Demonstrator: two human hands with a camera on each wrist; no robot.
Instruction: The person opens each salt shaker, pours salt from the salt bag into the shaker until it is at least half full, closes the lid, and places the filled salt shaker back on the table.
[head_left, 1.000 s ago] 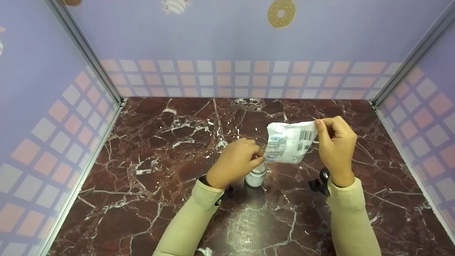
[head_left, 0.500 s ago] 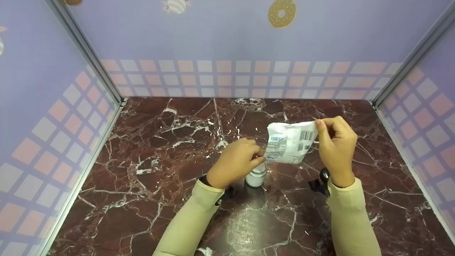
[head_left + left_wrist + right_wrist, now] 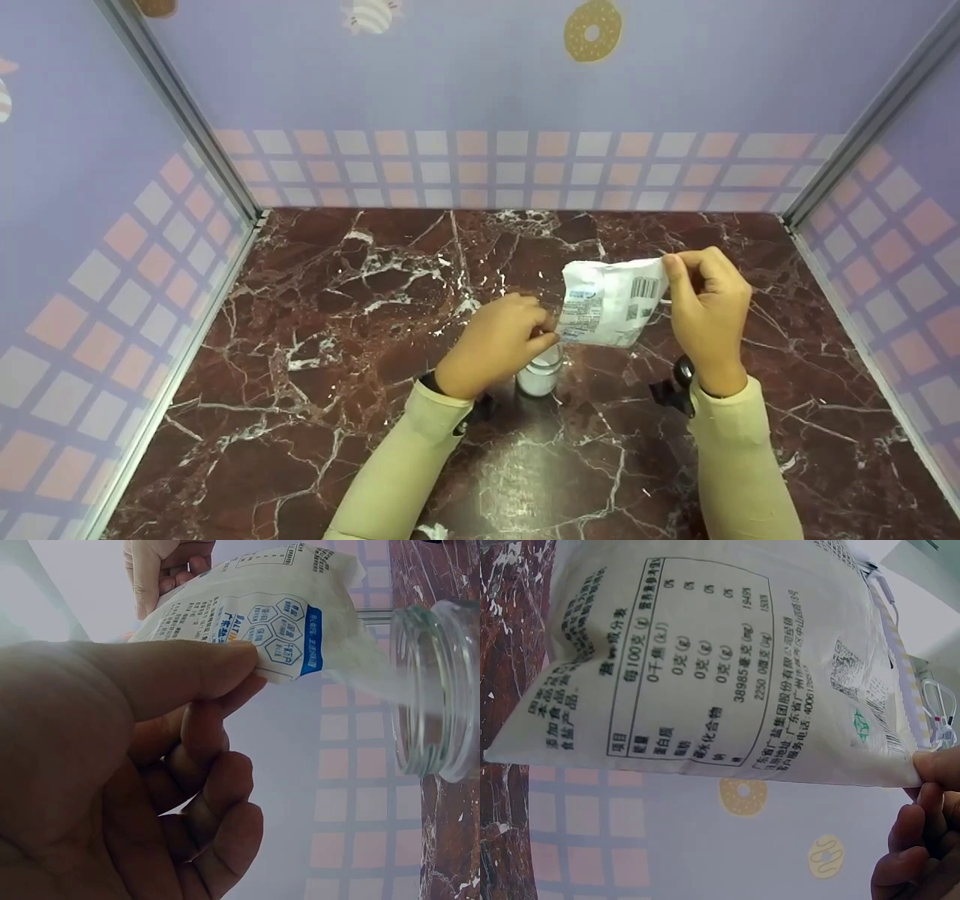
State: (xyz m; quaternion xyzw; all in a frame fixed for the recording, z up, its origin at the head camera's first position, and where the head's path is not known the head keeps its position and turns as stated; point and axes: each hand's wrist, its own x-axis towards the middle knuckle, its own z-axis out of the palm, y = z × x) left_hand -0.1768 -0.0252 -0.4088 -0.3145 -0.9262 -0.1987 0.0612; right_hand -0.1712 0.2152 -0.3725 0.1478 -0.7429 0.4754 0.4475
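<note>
A white printed bag of salt (image 3: 611,304) is held tilted over a small glass jar (image 3: 538,379). My left hand (image 3: 499,341) pinches the bag's lower left corner between thumb and fingers, close above the jar. By its upper right corner, my right hand (image 3: 709,315) grips the same bag between thumb and fingertips. In the left wrist view, a stream of white salt (image 3: 386,688) runs from the bag into the mouth of the jar (image 3: 411,754). White salt shows inside the jar in the head view. The left hand and bag partly cover its rim.
The brown-red marbled table (image 3: 300,465) has white specks scattered behind and left of the jar. Lilac panels with a pink and white check (image 3: 510,165) enclose its back and both sides. A scrap of white (image 3: 433,531) lies at the front edge.
</note>
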